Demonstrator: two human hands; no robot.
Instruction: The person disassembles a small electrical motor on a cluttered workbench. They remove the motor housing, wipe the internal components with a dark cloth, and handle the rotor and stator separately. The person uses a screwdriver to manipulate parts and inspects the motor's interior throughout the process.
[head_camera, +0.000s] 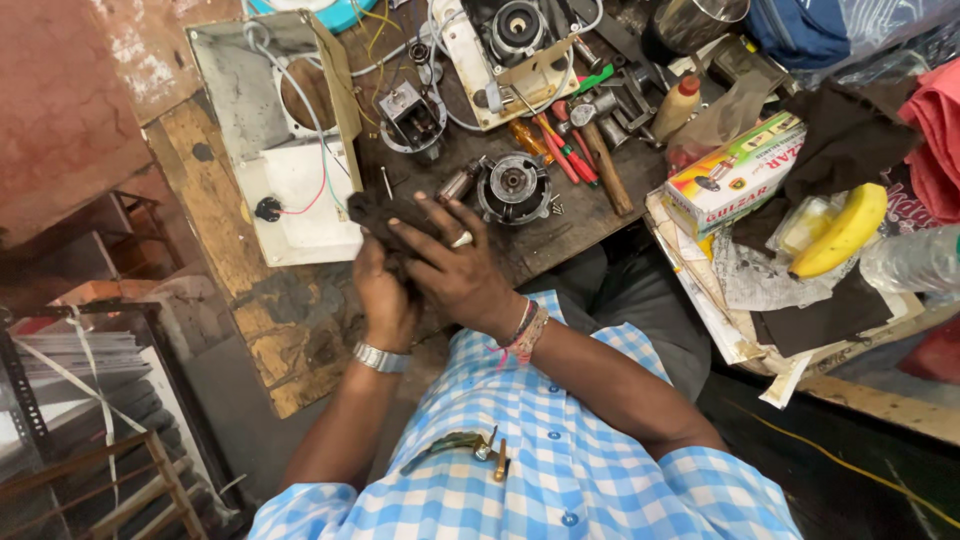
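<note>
White appliance housing (290, 190) lies open on the workbench (300, 330), wires trailing out. Just right of it, left hand (383, 290) and right hand (455, 270) press together around a dark rag (385, 212); fingers closed on it, anything inside hidden. Small motor (514, 186) beside them. Far right, banana (845, 232) on clutter, partly buried.

On the counter (300, 330), both hands meet near the front edge around a cloth (385, 215). Just right of the cloth lies a motor (514, 187); behind it, screwdrivers (560, 150) and a hammer (603, 160). A panel (280, 140) lies to the left. Far right, a banana (840, 235) rests on what seems to be papers, beside a box (735, 175).
</note>
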